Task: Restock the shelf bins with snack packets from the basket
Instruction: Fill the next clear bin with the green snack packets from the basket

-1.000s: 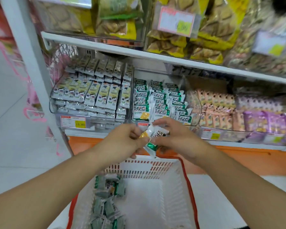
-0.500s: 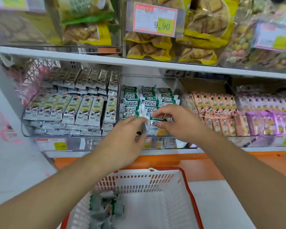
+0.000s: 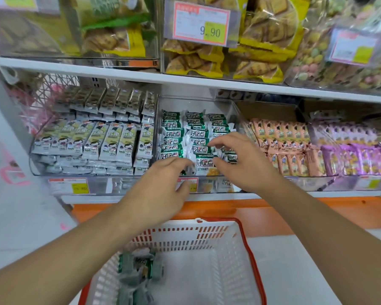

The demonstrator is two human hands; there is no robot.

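Observation:
A clear shelf bin (image 3: 233, 106) in the middle of the shelf holds rows of green-and-white snack packets. One snack packet (image 3: 205, 166) lies on top at the bin's front. My left hand (image 3: 161, 190) curls its fingers round that packet's left end. My right hand (image 3: 242, 164) hovers at its right end with fingers spread and arched, the thumb touching the packet's edge. Below, a white basket with a red rim (image 3: 249, 243) holds several more green packets (image 3: 139, 267) in its left corner.
A bin of grey-green packets (image 3: 92, 142) stands left of the middle bin. Bins of pink packets (image 3: 282, 139) and purple packets (image 3: 356, 155) stand to the right. Above the white shelf board (image 3: 119, 71) are yellow biscuit bags and a price tag (image 3: 201, 24).
Both hands carried the packet up from above the basket into the middle bin and laid it at the front. My right hand's fingers have spread off it.

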